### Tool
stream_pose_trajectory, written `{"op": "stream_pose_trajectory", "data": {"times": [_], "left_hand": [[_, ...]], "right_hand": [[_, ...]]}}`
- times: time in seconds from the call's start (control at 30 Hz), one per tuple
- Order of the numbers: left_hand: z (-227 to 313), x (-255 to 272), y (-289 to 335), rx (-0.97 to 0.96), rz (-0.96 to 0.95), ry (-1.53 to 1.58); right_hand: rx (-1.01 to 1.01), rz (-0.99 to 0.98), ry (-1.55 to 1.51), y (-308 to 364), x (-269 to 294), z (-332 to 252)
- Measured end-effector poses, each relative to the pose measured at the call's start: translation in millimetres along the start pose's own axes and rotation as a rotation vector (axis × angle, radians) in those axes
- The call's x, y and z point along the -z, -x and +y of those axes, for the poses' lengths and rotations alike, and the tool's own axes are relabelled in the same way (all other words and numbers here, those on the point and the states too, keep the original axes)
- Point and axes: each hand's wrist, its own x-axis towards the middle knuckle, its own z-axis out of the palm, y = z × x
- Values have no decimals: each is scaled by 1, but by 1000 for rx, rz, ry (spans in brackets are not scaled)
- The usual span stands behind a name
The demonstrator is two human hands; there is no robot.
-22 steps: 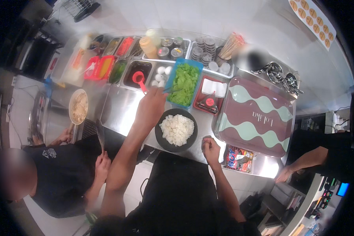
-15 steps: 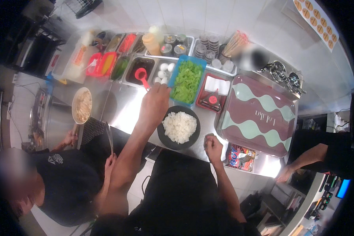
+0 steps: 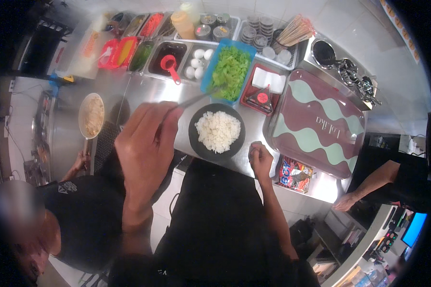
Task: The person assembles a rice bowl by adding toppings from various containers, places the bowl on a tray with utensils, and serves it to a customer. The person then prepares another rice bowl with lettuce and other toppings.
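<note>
Since the earlier frame, left hand has drawn back from the trays, pinching tongs whose tips reach the greens. Bowl on the desk holds only rice; toppings seem left. Right hand rests fisted just beside it.

Stainless steel table in front of me, white tiled wall beyond it, pale floor under me, glowing blue screen at my right, bright overhead light.
</note>
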Motion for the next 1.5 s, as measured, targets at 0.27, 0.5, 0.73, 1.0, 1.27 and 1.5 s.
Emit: {"op": "stream_pose_trajectory", "data": {"times": [0.27, 0.5, 0.73, 1.0, 1.27, 1.5], "left_hand": [[-18, -35, 76, -2, -306, 34], [-57, -93, 127, -144, -488, -49], [-61, -79, 128, -161, -518, -84], [-45, -40, 94, -146, -523, -99], [-58, -73, 44, -44, -175, -116], [-103, -149, -1, -44, -283, -183]], "right_hand": [[61, -8, 133, -2, 0, 12], [168, 20, 152, -4, 1, 16], [-89, -18, 51, -2, 2, 13], [165, 112, 383, -2, 1, 29], [57, 116, 460, -3, 1, 31], [-36, 122, 408, -2, 3, 39]]}}
